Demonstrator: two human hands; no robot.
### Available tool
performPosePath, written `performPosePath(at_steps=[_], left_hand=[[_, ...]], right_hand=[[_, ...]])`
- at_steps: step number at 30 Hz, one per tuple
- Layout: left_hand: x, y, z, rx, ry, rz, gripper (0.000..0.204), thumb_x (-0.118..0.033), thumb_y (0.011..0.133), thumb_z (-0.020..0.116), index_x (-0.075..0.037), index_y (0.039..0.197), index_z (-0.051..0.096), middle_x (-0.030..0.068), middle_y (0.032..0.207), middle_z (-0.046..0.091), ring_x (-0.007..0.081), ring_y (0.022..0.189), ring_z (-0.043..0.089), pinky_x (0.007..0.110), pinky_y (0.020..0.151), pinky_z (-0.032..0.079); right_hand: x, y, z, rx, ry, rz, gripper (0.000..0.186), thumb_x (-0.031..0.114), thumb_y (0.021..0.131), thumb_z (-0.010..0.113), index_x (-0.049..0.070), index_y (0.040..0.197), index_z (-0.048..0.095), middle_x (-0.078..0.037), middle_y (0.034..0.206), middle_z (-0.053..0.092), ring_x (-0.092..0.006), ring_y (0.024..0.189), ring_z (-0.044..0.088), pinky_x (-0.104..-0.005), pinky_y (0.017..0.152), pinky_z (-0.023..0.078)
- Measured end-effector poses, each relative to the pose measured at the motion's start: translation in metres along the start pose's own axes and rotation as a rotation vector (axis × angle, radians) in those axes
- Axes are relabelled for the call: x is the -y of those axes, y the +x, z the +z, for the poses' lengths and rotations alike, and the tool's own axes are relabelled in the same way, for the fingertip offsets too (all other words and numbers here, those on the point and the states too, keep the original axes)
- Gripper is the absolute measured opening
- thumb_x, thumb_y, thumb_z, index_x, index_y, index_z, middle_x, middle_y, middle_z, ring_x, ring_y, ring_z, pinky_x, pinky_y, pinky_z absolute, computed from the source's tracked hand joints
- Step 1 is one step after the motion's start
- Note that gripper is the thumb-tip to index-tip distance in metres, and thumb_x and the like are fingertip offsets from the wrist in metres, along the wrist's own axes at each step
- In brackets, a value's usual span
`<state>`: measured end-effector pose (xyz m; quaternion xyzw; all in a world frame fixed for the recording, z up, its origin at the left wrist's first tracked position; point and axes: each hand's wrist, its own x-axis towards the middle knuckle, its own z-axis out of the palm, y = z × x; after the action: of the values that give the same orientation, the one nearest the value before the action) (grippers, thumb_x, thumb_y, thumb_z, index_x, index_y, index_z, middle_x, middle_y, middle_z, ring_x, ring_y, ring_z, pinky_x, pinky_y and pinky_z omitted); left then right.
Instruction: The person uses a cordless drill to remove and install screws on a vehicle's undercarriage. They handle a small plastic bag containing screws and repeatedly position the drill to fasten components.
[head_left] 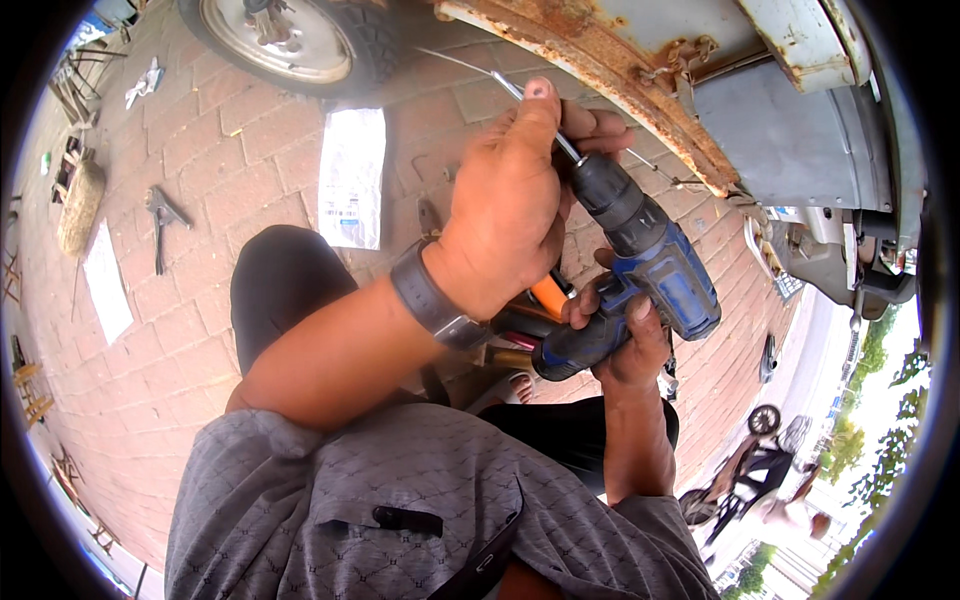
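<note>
A blue and black cordless drill (668,275) is tilted in front of me, with its black chuck (612,195) aimed up and to the left. My right hand (630,345) wraps round its grip from below. A slim silver bit (508,86) runs out of the chuck. My left hand (515,190), with a dark band on its wrist, closes on this bit just ahead of the chuck, thumb along the top. The bit's far end shows beyond my thumb, where a thin pale rod or wire appears in line with it. Other left fingers are partly hidden behind the chuck.
Rusty vehicle bodywork (640,85) overhangs close ahead on the right, with a wheel (285,40) at upper left. On the brick paving lie a white packet (352,180), locking pliers (160,222) and a paper sheet (106,282). An orange tool (549,297) sits below my left wrist.
</note>
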<state>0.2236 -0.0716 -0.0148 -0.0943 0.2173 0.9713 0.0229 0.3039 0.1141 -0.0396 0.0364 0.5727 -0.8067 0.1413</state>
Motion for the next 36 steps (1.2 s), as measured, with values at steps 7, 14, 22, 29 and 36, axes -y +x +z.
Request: performPosePath(at_steps=[7,14,22,29,36], left_hand=[[-0.002,0.003,-0.002,-0.048,-0.096,-0.081,0.042,-0.043,0.112,0.04,-0.005,0.1,0.053,0.0171,0.108,0.067,0.0321,0.109,0.066,0.049,0.103,0.053],[-0.006,0.006,-0.004,-0.144,-0.124,-0.141,0.038,-0.045,0.111,0.045,-0.01,0.095,0.049,0.0048,0.085,0.056,0.0238,0.083,0.061,0.044,0.083,0.057],[-0.005,0.009,-0.005,-0.144,-0.154,-0.171,0.037,-0.045,0.11,0.049,-0.012,0.093,0.048,0.0001,0.078,0.05,0.0175,0.074,0.054,0.037,0.073,0.054],[-0.007,0.01,-0.006,-0.09,-0.217,-0.217,0.034,-0.042,0.109,0.052,-0.016,0.088,0.049,-0.0045,0.073,0.046,0.0141,0.071,0.05,0.033,0.073,0.048],[-0.006,0.013,-0.012,-0.02,-0.242,-0.221,0.033,-0.04,0.108,0.054,-0.015,0.087,0.051,-0.0046,0.072,0.046,0.0135,0.072,0.05,0.033,0.074,0.046]], right_hand=[[-0.007,-0.002,0.006,-0.035,-0.048,-0.112,0.047,0.017,0.088,0.079,0.002,0.128,0.059,-0.014,0.093,0.07,-0.0231,0.078,0.068,-0.0388,0.075,0.057],[-0.013,-0.008,0.01,0.092,-0.778,-0.423,0.032,0.012,0.084,0.085,0.01,0.112,0.07,-0.008,0.101,0.073,-0.0209,0.087,0.07,-0.0369,0.079,0.057],[-0.021,-0.009,0.027,0.051,-0.725,-0.433,0.031,0.009,0.079,0.088,0.001,0.102,0.07,-0.006,0.098,0.07,-0.0174,0.081,0.067,-0.0282,0.07,0.055],[-0.01,-0.011,0.026,0.151,-1.18,-0.622,0.052,0.009,0.079,0.088,-0.002,0.122,0.062,-0.007,0.098,0.069,-0.0146,0.083,0.066,-0.0275,0.075,0.055],[-0.018,0.0,0.021,0.137,-0.743,-0.43,0.055,0.008,0.078,0.089,-0.001,0.124,0.061,-0.006,0.098,0.068,-0.0136,0.086,0.066,-0.0253,0.074,0.054]])
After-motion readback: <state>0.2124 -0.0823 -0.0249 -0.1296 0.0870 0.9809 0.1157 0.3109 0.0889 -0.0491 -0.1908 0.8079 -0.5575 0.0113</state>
